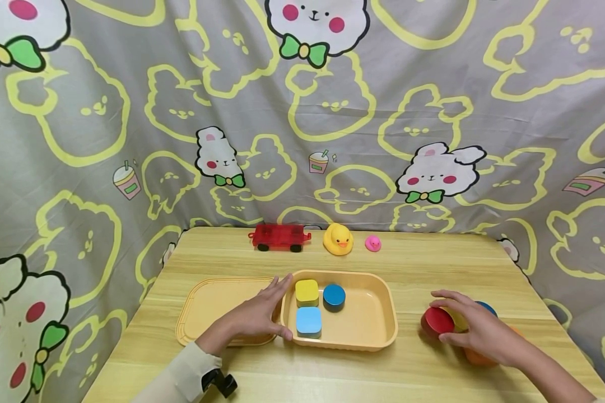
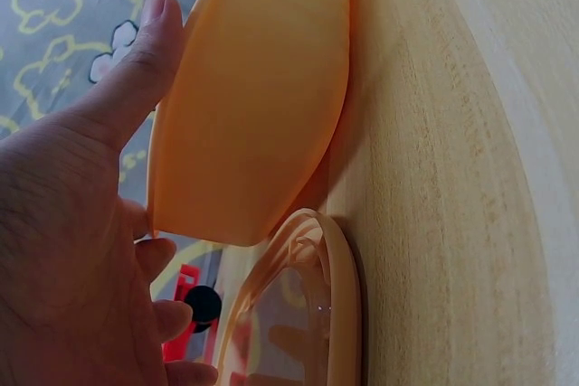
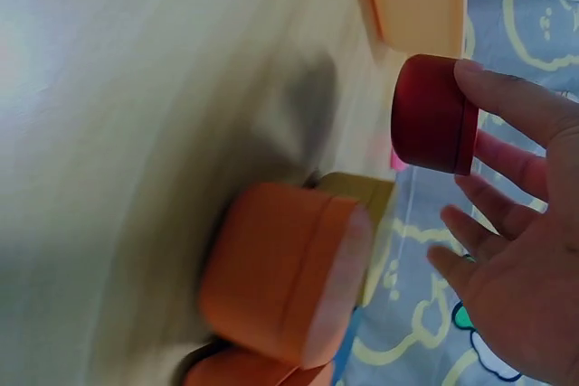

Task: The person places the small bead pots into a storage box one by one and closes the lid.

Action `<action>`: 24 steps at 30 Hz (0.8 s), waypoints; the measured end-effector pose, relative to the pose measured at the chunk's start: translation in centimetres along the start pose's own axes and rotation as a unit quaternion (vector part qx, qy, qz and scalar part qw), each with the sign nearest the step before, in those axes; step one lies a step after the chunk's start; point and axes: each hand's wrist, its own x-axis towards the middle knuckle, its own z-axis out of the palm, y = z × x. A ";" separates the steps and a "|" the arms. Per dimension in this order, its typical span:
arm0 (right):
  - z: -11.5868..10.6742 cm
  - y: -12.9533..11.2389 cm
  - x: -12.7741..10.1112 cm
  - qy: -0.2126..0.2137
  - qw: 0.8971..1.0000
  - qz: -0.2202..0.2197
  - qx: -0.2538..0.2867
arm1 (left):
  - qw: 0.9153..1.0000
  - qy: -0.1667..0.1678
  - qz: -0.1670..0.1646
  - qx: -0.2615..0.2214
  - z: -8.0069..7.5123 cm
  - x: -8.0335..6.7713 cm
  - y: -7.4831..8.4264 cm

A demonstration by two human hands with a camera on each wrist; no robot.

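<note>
At lower centre of the head view, the left hand lies with straight fingers against the left wall of the orange plastic tray. At lower right, the right hand spreads over the red round block, thumb and forefinger pinching it just above the wooden surface.

Smooth matt plastic tray; glossy plastic duck; light wood-grain desk, smooth finish; printed cloth backdrop, soft, creased; glossy red block.
</note>
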 end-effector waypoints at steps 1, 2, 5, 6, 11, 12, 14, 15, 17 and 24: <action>-0.1 -0.2 0.2 -0.004 1.000 0.005 0.004 | 1.000 0.000 0.001 0.000 0.0 0.0 0.0; -0.3 -0.4 0.5 -0.008 1.000 0.006 0.014 | 1.000 0.000 0.001 0.000 0.0 0.0 0.0; -0.7 -1.1 1.2 -0.009 0.999 0.001 0.041 | 1.000 0.000 -0.001 0.000 0.0 0.0 0.0; -0.8 -1.3 1.5 -0.012 0.999 -0.006 0.053 | 1.000 0.000 -0.002 0.000 0.0 0.0 0.0; -1.3 -2.3 2.8 -0.025 0.996 -0.024 0.084 | 1.000 0.001 -0.002 0.001 0.0 0.1 -0.1; -1.4 -2.5 3.1 -0.029 0.995 -0.026 0.087 | 1.000 0.001 -0.002 0.001 0.0 0.1 -0.1; -1.4 -3.0 3.6 -0.036 0.995 -0.023 0.095 | 1.000 0.001 0.000 0.001 0.0 0.1 -0.1; -1.4 -3.2 3.8 -0.041 0.994 -0.022 0.099 | 1.000 0.000 0.000 0.001 0.0 0.1 -0.1; -1.2 -3.6 4.3 -0.049 0.993 -0.023 0.106 | 1.000 0.000 0.000 0.000 0.0 0.1 -0.2; -0.1 -5.2 6.3 -0.069 0.989 -0.027 0.126 | 1.000 -0.002 0.001 -0.001 0.1 0.1 -0.2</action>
